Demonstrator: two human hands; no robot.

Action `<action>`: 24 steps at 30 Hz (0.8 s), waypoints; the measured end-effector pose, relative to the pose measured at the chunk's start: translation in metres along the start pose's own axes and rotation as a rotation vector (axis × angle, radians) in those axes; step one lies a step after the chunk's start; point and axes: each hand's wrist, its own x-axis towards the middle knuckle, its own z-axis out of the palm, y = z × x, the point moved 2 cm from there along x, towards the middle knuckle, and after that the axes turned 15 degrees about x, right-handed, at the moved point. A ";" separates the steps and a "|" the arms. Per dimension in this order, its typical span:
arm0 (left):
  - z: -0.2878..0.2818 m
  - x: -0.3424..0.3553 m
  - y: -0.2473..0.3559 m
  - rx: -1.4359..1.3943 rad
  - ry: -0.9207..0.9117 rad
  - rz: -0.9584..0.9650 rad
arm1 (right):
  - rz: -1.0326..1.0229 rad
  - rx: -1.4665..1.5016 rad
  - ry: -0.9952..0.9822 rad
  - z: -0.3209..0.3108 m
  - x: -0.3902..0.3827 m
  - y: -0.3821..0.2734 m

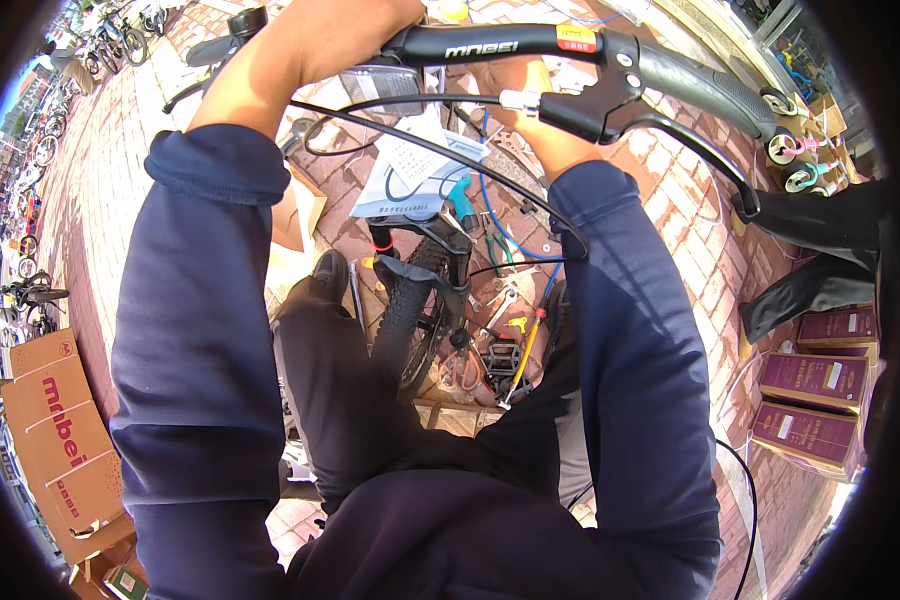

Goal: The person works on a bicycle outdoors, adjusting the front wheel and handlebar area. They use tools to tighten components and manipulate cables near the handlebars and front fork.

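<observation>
A black bicycle handlebar (545,42) crosses the top of the head view, with a grey-black grip and a brake lever (705,150) on its right end. My left hand (345,35) lies over the bar left of its middle and looks wrapped round it; its fingertips are out of sight. Behind and below the bar is my right hand (510,78), mostly covered, fingers hidden. Black brake cable (430,135) loops beneath both. Printed papers (405,185) lie above the fork (455,240). The knobbly front tyre (402,320) stands between my legs.
Pliers (497,252), a yellow-handled tool (525,355), a pedal (503,355) and other tools lie on the brick paving. A cardboard box (30,365) stands left; purple boxes (815,380) are right, near another person's dark-trousered legs (815,290). Parked bicycles (110,45) line the far left.
</observation>
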 end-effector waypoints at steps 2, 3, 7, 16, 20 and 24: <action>0.001 0.001 0.003 0.143 -0.069 -0.040 | 0.042 -0.257 0.021 0.011 -0.005 0.002; -0.001 0.001 0.005 0.286 -0.078 -0.004 | 0.145 -0.011 0.153 0.019 -0.014 -0.001; -0.012 -0.002 0.011 -0.080 -0.224 -0.440 | 0.326 -0.068 0.260 0.038 -0.015 0.001; -0.041 -0.008 0.026 -0.031 -0.203 -0.464 | 0.726 0.329 0.181 0.031 -0.037 -0.063; -0.048 -0.010 0.030 -0.043 -0.231 -0.486 | 0.823 0.390 0.104 0.023 -0.046 -0.065; -0.042 -0.008 0.030 -0.022 -0.233 -0.472 | 0.841 0.509 0.043 0.020 -0.053 -0.039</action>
